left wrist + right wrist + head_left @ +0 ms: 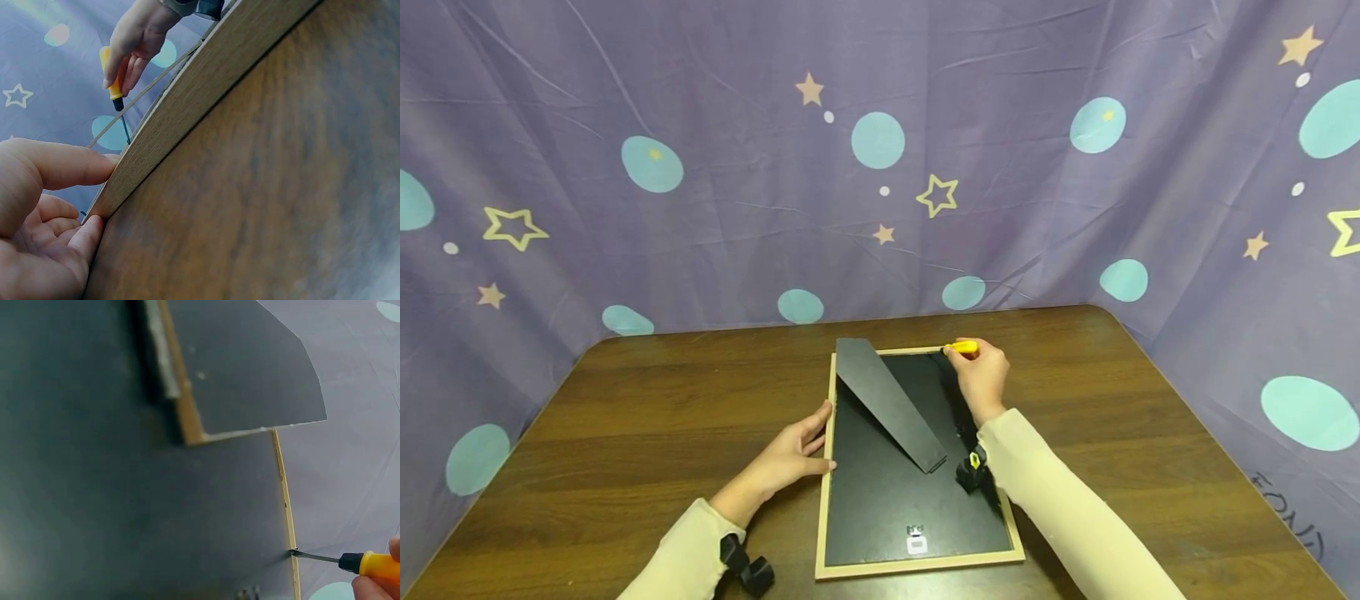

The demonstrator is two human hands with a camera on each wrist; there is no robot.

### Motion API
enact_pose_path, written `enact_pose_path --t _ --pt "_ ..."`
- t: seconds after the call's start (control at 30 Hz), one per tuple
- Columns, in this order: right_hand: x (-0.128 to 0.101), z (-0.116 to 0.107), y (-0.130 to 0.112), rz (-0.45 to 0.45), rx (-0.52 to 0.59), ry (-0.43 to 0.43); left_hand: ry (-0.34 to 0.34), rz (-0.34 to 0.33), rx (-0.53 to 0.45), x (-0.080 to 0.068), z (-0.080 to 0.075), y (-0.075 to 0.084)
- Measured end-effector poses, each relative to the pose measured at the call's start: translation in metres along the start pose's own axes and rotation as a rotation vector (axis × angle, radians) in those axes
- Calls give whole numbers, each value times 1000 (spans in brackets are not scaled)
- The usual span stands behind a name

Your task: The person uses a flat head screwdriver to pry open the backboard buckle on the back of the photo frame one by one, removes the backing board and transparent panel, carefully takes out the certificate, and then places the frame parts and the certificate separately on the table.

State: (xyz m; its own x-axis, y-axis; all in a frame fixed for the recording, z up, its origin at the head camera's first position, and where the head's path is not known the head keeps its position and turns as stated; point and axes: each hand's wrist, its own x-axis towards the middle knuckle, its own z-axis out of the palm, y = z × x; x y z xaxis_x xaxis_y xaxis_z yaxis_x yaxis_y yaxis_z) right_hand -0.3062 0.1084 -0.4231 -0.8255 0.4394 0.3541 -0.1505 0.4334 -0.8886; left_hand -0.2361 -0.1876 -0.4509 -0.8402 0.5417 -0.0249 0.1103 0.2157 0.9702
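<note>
A picture frame (917, 568) lies face down on the table, its light wooden rim around a black backing board (865, 517). The black stand (887, 400) slants across that board, raised in part above it. My left hand (790, 454) holds the left rim, with thumb and fingers on the wooden edge (147, 147). In my right hand (983, 379) is a screwdriver (964, 347) with a yellow handle and black collar, gripped near the far right corner. The right wrist view shows its thin metal shaft (317, 557) reaching the inner edge of the far rim.
A brown wood-grain table (662, 417) carries the frame. Behind it and along the sides hangs a purple cloth (737, 208) with stars and blue ovals. A small metal hanger (914, 530) and a white label (917, 545) are at the board's near end.
</note>
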Motion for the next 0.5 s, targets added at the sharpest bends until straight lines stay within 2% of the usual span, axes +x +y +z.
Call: enact_pose_path --t 0.33,0.5 --pt "9 7 -2 114 197 -27 -14 12 -26 -1 -1 -2" --pt "13 12 1 131 177 -12 -16 15 -30 -1 0 -2"
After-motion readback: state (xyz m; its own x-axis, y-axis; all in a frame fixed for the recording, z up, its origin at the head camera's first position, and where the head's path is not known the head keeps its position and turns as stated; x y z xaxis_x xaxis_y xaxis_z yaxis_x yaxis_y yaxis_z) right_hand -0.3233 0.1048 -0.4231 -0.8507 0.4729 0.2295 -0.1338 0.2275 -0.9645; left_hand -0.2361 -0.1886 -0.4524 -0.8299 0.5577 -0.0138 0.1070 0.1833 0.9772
